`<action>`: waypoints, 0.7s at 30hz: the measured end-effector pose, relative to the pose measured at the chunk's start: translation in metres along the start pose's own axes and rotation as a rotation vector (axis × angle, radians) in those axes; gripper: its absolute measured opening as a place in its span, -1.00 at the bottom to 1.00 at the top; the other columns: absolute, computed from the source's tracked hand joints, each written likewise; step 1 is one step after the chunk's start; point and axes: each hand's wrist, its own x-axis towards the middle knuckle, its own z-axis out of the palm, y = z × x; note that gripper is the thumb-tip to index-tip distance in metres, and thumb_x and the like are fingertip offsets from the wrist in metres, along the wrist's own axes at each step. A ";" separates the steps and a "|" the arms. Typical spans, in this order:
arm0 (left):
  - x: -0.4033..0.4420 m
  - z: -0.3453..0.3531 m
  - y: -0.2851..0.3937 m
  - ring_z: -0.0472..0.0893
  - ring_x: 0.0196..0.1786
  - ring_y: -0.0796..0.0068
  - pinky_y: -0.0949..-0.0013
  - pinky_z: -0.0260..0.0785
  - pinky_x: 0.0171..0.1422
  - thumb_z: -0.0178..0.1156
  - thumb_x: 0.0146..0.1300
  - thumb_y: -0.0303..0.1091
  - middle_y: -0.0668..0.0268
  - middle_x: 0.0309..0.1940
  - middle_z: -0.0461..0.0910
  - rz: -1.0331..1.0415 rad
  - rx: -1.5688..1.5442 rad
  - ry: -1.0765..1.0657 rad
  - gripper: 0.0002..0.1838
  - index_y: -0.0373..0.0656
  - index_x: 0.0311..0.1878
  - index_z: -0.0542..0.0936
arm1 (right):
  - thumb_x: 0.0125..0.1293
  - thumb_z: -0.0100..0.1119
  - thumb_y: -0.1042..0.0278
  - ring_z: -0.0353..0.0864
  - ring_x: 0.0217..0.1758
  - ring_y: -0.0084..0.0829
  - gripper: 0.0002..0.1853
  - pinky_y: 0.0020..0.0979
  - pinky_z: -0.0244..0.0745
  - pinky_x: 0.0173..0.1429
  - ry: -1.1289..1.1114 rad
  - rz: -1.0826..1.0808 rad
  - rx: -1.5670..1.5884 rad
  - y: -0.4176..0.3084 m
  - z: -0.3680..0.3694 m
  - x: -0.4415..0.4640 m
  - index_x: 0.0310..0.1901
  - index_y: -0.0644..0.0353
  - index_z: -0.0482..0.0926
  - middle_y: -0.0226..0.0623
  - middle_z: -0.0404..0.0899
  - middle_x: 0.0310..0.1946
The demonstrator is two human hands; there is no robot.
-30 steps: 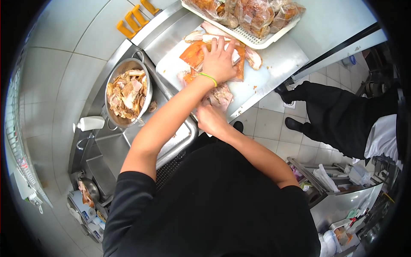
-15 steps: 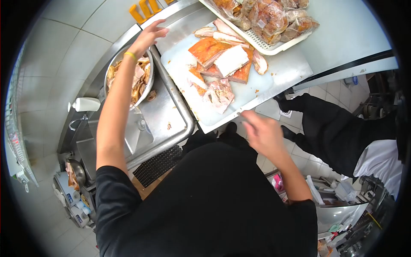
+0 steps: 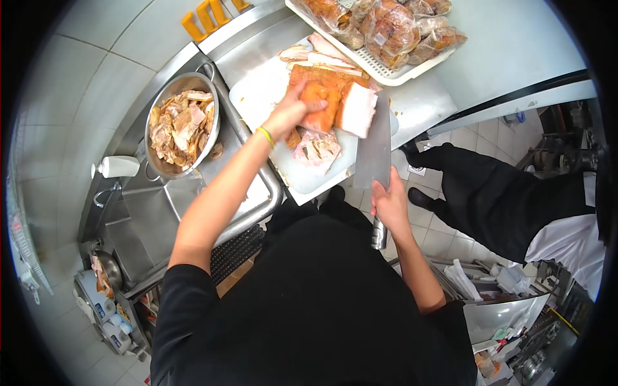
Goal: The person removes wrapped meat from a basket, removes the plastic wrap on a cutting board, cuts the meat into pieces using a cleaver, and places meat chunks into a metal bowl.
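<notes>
My left hand, with a yellow band at the wrist, grips a chunk of orange-brown roast pork, thumb on top. A pale-faced pork slab stands just right of that chunk. My right hand is wrapped round the handle of a cleaver. Its broad blade lies along the right side of the pale slab; I cannot tell whether they touch. Bony pork scraps and long pork strips rest on the white cutting board.
A metal bowl of cut meat sits at the left beside the sink. At the back, a white basket holds bagged roast meat. A person in a black apron stands at the right.
My left hand has moved from above the bowl to the pork and taken hold of a chunk. The cleaver now shows clearly, raised beside the meat in my right hand.
</notes>
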 end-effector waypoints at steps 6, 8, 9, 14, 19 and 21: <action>-0.040 0.046 -0.032 0.52 0.19 0.25 0.03 0.42 0.29 0.19 0.29 -0.47 0.07 0.16 0.44 -0.160 -0.528 0.439 -0.43 -0.19 0.34 0.25 | 0.35 -0.04 0.59 0.37 -0.75 -0.54 -0.71 -0.42 0.30 -0.66 0.005 -0.142 -0.311 0.006 -0.010 0.013 0.10 0.23 0.35 -0.35 0.38 -0.67; -0.048 0.033 -0.063 0.52 0.20 0.19 -0.02 0.37 0.35 0.13 0.37 -0.40 0.11 0.15 0.46 -0.247 -0.869 0.236 -0.52 -0.17 0.32 0.31 | 0.35 -0.04 0.60 0.39 -0.74 -0.53 -0.71 -0.42 0.31 -0.66 -0.034 -0.235 -0.418 0.010 -0.022 0.021 0.09 0.22 0.36 -0.34 0.39 -0.67; -0.052 0.032 -0.074 0.52 0.21 0.14 -0.02 0.35 0.37 0.06 0.44 -0.29 0.13 0.13 0.49 -0.217 -0.896 0.271 -0.60 -0.16 0.29 0.36 | 0.35 -0.04 0.59 0.38 -0.74 -0.54 -0.72 -0.42 0.31 -0.66 -0.067 -0.224 -0.414 0.005 -0.028 0.024 0.09 0.22 0.37 -0.35 0.38 -0.68; -0.065 0.030 -0.066 0.42 0.32 0.08 -0.03 0.25 0.44 0.03 0.44 -0.07 0.09 0.26 0.43 -0.037 -1.107 0.150 -0.49 -0.17 0.32 0.34 | 0.35 -0.02 0.58 0.30 -0.76 -0.59 -0.73 -0.47 0.27 -0.67 -0.175 -0.097 -0.286 -0.011 -0.044 0.030 0.07 0.25 0.38 -0.41 0.34 -0.68; -0.049 0.051 -0.073 0.28 0.43 0.06 -0.20 -0.02 0.53 0.05 0.38 0.11 0.12 0.39 0.28 0.033 -1.198 0.023 -0.30 -0.08 0.44 0.21 | 0.33 -0.02 0.60 0.35 -0.77 -0.56 -0.76 -0.44 0.27 -0.66 -0.167 -0.151 -0.430 -0.020 -0.043 0.029 0.02 0.29 0.39 -0.35 0.38 -0.68; -0.051 0.059 -0.077 0.24 0.45 0.06 -0.28 -0.08 0.53 0.07 0.37 0.11 0.13 0.41 0.25 0.014 -1.210 0.055 -0.30 -0.04 0.45 0.19 | 0.31 -0.01 0.59 0.42 -0.74 -0.46 -0.71 -0.37 0.33 -0.61 -0.193 -0.138 -0.459 -0.024 -0.045 0.028 0.07 0.27 0.38 -0.24 0.45 -0.63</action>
